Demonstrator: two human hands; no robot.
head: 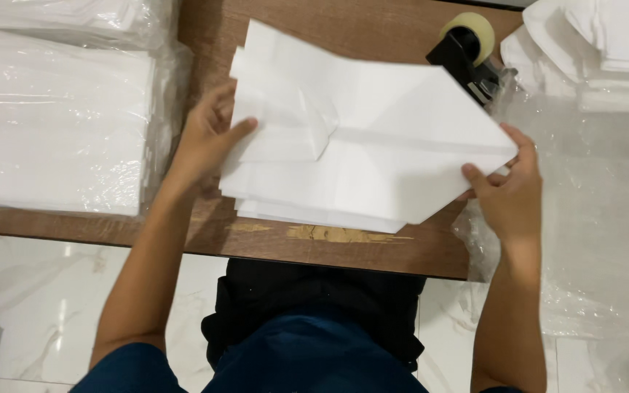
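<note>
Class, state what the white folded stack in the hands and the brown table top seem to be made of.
White folded stack: probably matte paper or thin fabric; sharp creases, no shine. Brown table top: likely wood-look laminate over board; chipped edge shows pale core.

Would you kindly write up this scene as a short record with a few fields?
Surface: brown wooden table, chipped at its front edge
Left hand: grips the left edge of the stack of white folded sheets, thumb on top
Right hand: holds the stack's right corner
Behind stack: black tape dispenser with a roll of tape
Left side: plastic-wrapped white bundles
Right side: clear plastic film, more white folded pieces
Floor: white marbled tiles
</note>
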